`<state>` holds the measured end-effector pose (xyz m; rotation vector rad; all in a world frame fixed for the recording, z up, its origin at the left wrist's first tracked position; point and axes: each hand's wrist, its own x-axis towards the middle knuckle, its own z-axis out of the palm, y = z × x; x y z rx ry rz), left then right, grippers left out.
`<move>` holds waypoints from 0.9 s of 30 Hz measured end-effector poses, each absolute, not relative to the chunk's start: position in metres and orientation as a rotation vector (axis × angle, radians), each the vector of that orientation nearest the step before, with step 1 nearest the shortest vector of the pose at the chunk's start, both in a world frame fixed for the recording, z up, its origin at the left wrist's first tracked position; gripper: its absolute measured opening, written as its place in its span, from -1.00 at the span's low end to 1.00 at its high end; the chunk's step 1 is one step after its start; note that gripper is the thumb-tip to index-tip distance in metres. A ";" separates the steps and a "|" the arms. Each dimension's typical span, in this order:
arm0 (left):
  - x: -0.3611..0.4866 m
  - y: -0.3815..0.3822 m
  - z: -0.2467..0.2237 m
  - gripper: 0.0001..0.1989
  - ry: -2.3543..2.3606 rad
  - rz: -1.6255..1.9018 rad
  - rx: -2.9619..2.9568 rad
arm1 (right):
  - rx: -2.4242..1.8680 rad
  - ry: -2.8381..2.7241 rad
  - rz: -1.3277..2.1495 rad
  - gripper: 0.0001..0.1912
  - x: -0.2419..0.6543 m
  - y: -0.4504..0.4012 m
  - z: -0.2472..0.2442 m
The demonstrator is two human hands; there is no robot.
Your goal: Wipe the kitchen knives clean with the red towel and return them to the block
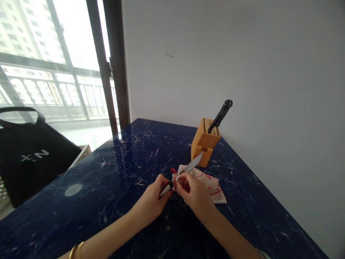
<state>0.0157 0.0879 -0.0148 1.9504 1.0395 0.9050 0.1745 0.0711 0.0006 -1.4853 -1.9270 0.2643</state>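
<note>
My left hand [156, 193] is closed round the dark handle of a knife [192, 163], whose bare blade points up and to the right. Pinched in my right hand [192, 190] is a white cloth with red markings [211, 183], folded against the blade near the handle. The rest of the cloth hangs out to the right, beyond my fingers. Something small and red [173, 170] shows beside the cloth, too small to make out. Just behind the blade tip stands a wooden knife block [201, 140], with one black-handled knife [222, 113] in a slot.
A dark blue marbled table [151, 144] spreads under both hands, with a pale round mark [73, 189] at its left. Beyond the left edge is a black bag [37, 158]. A wall borders the table on the right.
</note>
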 end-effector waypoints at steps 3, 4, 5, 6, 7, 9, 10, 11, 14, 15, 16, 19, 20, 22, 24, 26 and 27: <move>0.015 0.088 -0.013 -0.95 1.033 0.887 1.970 | -1.473 -1.945 0.279 -0.94 0.174 0.071 0.002; 0.015 0.088 -0.012 -0.95 1.029 0.881 1.981 | -1.472 -1.955 0.277 -0.94 0.174 0.071 0.002; 0.015 0.088 -0.012 -0.95 1.024 0.875 1.991 | -1.476 -1.956 0.272 -0.95 0.173 0.070 0.002; 0.015 0.088 -0.011 -0.94 1.018 0.872 2.000 | -1.482 -1.948 0.264 -0.95 0.173 0.070 0.003; 0.016 0.087 -0.011 -0.94 1.012 0.871 2.006 | -1.487 -1.935 0.255 -0.94 0.172 0.070 0.003; 0.016 0.087 -0.012 -0.95 1.011 0.871 2.003 | -1.479 -1.927 0.250 -0.93 0.172 0.070 0.003; 0.017 0.088 -0.013 -0.95 1.018 0.869 1.990 | -1.467 -1.937 0.254 -0.93 0.171 0.070 0.002; 0.017 0.089 -0.014 -0.96 1.027 0.871 1.968 | -1.458 -1.955 0.262 -0.92 0.171 0.070 0.002; 0.015 0.094 -0.016 -0.94 1.044 0.934 1.882 | -1.465 -2.005 0.278 -0.95 0.170 0.070 -0.001; 0.013 0.096 -0.017 -0.92 1.046 0.967 1.857 | -1.475 -2.005 0.271 -0.96 0.171 0.070 -0.001; 0.012 0.098 -0.017 -0.91 1.052 0.996 1.842 | -1.482 -1.997 0.263 -0.97 0.171 0.070 0.000; 0.010 0.101 -0.019 -0.89 1.093 1.013 1.840 | -1.483 -1.907 0.233 -0.97 0.178 0.070 0.006; 0.010 0.100 -0.019 -0.88 1.096 0.999 1.845 | -1.484 -1.864 0.217 -0.98 0.181 0.071 0.009; 0.011 0.097 -0.020 -0.88 1.069 0.968 1.850 | -1.486 -1.772 0.174 -0.97 0.188 0.073 0.013; 0.014 0.092 -0.019 -0.89 1.014 0.924 1.846 | -1.494 -1.712 0.135 -0.96 0.192 0.074 0.015; 0.016 0.088 -0.018 -0.91 0.969 0.891 1.837 | -1.493 -1.726 0.135 -0.95 0.192 0.075 0.013; 0.016 0.086 -0.017 -0.92 0.952 0.880 1.831 | -1.486 -1.763 0.150 -0.94 0.191 0.075 0.011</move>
